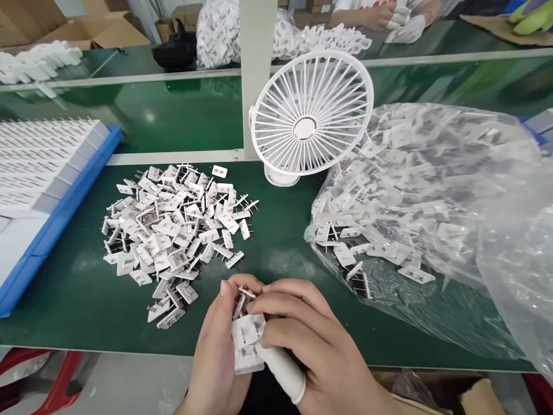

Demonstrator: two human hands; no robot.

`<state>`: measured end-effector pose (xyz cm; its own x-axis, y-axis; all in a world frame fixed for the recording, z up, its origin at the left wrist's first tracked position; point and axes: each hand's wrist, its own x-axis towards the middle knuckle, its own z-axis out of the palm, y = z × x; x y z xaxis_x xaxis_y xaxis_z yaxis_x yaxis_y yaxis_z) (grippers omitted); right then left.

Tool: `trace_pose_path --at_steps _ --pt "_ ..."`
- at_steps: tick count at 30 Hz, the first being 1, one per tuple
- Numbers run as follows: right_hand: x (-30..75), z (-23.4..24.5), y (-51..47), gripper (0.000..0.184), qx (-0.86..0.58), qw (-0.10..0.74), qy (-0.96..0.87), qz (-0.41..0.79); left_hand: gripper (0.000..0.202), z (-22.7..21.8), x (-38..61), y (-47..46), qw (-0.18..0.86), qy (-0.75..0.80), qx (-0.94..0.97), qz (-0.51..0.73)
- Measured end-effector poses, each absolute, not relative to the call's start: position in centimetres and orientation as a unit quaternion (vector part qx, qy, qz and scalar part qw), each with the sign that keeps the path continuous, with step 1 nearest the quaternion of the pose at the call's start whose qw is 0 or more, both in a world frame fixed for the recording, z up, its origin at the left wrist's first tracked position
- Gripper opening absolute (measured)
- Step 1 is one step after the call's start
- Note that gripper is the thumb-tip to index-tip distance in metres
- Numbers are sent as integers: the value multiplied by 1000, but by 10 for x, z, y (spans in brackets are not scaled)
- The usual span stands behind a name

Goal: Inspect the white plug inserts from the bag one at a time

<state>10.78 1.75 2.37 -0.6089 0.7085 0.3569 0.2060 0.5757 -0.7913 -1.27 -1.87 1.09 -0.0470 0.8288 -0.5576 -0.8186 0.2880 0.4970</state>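
- A small stack of white plug plates (247, 340), count unclear, sits at the near edge of the surface (86, 300), held between both hands.
- The left hand (218, 351) closes its grip around the stack from the left.
- The right hand (319, 351), one white finger cot (283, 369) on its thumb, pinches the stack from above.
- One loose pile of plug plates (173, 236) lies just left.
- One clear bag of plug plates (432, 213) lies right.
- One white desk fan (311, 115) stands behind.
- One blue tray (56, 219) sits at the left on the green surface.
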Motion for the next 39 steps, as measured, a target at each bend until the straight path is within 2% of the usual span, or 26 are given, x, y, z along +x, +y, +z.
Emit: trace_pose_path --at_steps 4,7,12,16,19,25,29,35,39 --pt "108 22 16 31 -294 392 -787 374 40 12 -16 -20 720 379 27 581" --pt "109 23 15 37 -299 425 -772 367 35 14 -18 -23 704 396 87 583" --pt "111 29 15 31 -302 386 -783 382 24 18 -23 -24 638 455 189 591" --pt "112 32 17 18 -313 349 -753 462 26 17 -26 -22 613 483 242 576" --pt "112 31 20 15 -309 321 -726 524 29 16 -27 -22 603 495 275 561" --pt "110 26 17 21 -369 351 -677 532 28 19 -29 -21 619 492 251 559" --pt "109 25 15 20 -348 383 -663 541 28 18 -29 -20 640 476 243 553" --pt "113 27 20 9 -320 298 -659 612 32 13 -27 -17 661 450 236 552" --pt "114 22 17 11 -330 295 -633 636 30 12 -27 -15 675 444 226 544"
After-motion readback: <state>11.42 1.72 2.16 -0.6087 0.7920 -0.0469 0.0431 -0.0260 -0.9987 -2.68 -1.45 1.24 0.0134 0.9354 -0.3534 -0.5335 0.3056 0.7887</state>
